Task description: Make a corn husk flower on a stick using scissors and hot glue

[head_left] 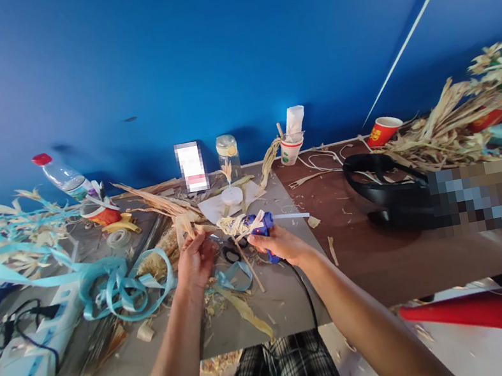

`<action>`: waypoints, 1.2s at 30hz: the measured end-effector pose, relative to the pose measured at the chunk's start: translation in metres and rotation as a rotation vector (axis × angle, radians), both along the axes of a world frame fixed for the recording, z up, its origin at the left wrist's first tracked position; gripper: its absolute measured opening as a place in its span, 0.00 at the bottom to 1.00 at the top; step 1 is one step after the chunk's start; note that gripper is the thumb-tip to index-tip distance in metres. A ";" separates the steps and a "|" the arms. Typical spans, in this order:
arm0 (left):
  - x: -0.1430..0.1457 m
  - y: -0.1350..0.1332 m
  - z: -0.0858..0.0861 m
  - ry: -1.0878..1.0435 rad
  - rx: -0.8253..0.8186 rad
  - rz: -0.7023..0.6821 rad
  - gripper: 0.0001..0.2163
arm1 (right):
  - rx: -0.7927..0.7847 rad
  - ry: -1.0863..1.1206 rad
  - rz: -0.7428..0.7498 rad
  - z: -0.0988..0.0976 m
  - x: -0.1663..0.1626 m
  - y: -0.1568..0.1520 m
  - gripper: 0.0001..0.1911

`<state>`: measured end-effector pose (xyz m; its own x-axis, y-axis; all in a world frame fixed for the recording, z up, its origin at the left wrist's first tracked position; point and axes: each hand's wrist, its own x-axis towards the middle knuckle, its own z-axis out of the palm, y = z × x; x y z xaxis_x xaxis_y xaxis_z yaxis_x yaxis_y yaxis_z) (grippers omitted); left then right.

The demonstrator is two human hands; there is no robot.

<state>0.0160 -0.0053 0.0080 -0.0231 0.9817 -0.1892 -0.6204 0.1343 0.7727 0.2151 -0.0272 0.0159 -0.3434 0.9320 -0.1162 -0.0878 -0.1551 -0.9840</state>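
My left hand is closed in a pinch on a pale dried husk piece, which sticks up above the fingertips. In my right hand is a blue glue gun, its front end pointing left toward the other hand. A whitish glue stick juts from its back, and dry husk strips show about its front end. Dark-handled scissors lie between the hands, partly hidden. Beyond them a small husk flower stands upright on a round white base.
Light-blue ribbon lies in loops at left, near a white power strip. A phone, a lidded bottle and a paper cup line the wall. A black headset-like object sits at right. The gun's black cord hangs over the table edge.
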 end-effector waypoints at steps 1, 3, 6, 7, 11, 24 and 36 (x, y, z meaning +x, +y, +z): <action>-0.001 0.000 0.000 0.000 0.002 0.002 0.07 | -0.006 0.000 -0.002 0.002 0.001 0.000 0.22; -0.001 0.000 0.000 0.003 0.007 0.001 0.07 | -0.023 0.008 -0.013 0.004 0.002 0.000 0.23; -0.001 0.001 -0.001 0.009 0.010 -0.031 0.08 | -0.041 0.026 -0.022 0.004 0.002 0.000 0.23; 0.000 0.001 -0.002 0.011 0.005 -0.038 0.08 | -0.041 0.032 -0.019 0.003 0.002 0.000 0.23; 0.004 -0.001 -0.001 0.033 -0.009 -0.024 0.09 | -0.025 0.032 -0.007 0.001 0.001 0.000 0.22; 0.001 -0.003 0.002 0.010 0.055 -0.090 0.08 | -0.023 0.034 0.007 0.002 0.006 0.001 0.22; 0.001 -0.001 -0.001 0.022 0.024 -0.100 0.09 | -0.012 0.091 0.034 0.002 0.004 0.000 0.21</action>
